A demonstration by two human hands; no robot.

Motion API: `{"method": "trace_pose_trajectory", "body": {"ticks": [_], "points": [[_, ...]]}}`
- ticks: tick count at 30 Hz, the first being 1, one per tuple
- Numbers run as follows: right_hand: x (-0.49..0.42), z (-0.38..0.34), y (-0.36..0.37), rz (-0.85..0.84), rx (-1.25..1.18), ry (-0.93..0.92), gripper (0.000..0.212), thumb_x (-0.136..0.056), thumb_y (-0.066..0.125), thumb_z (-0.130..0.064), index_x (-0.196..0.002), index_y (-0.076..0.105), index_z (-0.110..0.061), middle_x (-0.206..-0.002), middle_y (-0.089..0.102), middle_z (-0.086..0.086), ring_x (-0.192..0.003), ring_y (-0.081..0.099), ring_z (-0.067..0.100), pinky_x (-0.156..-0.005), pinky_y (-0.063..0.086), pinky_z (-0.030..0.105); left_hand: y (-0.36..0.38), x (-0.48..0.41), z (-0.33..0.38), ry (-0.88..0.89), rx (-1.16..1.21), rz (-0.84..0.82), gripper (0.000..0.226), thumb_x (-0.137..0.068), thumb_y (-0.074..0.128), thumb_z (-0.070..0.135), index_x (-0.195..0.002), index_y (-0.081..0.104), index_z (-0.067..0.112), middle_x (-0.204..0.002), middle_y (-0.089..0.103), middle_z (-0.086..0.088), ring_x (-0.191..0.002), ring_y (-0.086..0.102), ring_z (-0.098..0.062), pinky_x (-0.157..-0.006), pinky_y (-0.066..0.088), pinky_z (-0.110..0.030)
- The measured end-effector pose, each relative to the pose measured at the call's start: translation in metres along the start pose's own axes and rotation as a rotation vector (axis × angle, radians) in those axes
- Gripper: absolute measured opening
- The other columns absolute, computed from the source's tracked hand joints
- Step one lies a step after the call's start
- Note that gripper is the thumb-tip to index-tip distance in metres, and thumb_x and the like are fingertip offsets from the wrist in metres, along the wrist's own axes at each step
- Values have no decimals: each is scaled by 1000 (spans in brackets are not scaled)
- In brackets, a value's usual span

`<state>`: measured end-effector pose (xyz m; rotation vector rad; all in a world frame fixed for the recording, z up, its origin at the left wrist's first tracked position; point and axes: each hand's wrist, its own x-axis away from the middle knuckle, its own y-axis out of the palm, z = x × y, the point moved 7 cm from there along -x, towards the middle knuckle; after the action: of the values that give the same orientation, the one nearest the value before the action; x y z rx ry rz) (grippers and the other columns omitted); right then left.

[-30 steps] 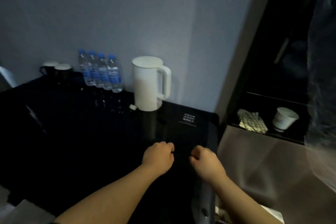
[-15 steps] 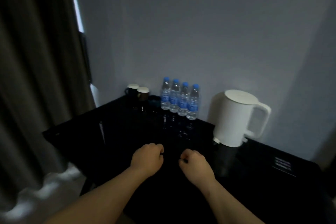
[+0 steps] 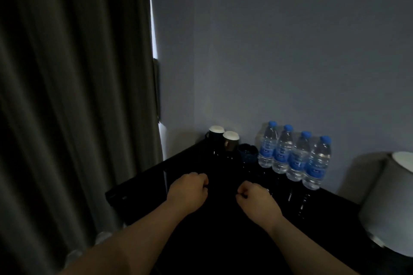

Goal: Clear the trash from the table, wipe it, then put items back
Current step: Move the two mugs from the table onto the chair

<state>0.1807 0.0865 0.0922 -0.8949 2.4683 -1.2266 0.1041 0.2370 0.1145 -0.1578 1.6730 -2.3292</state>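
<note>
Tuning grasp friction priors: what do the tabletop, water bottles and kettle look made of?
Tabletop: black and glossy, likely glass or lacquer; it mirrors the bottles.
Water bottles: thin clear plastic with blue caps and labels; the walls are see-through.
Kettle: white and matte, probably plastic; it shows no sharp highlights, though the dim light leaves this open.

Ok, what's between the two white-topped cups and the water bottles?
A small dark bluish container, too dim to identify, shown in the head view.

Glossy black table [image 3: 223, 230]. Clear bottles [image 3: 295, 156], blue caps, blue labels. White kettle [image 3: 388, 203]. Dark cups [image 3: 231, 140], white tops. Plain grey-brown curtain [image 3: 67, 96]. Pale blue-grey wall [image 3: 290, 51].
</note>
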Motion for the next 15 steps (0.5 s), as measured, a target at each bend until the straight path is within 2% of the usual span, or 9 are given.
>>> {"method": "trace_pose_trajectory", "body": {"ticks": [6,12,15], "points": [[-104,-16,5,75,-6,82,19,-92,51,-22,-108,58,-14,-113,59,10,-104,56,23,-88,45,31,-17,-91,-54,25,-12,21,30,-95,46,24,-122,56,18,-120,57,-4,-108,55,-19,-82,45,-27],[-166,-27,26,79,-59,176,9,-92,51,-21,-98,57,-16,-108,62,7,-99,58,21,-83,45,29,-14,-153,-102,52,68,-24,30,-96,45,24,-124,55,18,-121,57,-3,-107,56,-18,-82,45,-26],[-194,-28,40,94,-59,225,16,-93,51,-21,-104,59,-12,-107,62,6,-96,58,19,-82,45,29,-5,-183,-128,66,112,-55,28,-96,45,24,-121,57,18,-119,58,-2,-105,56,-17,-81,43,-24]]}}
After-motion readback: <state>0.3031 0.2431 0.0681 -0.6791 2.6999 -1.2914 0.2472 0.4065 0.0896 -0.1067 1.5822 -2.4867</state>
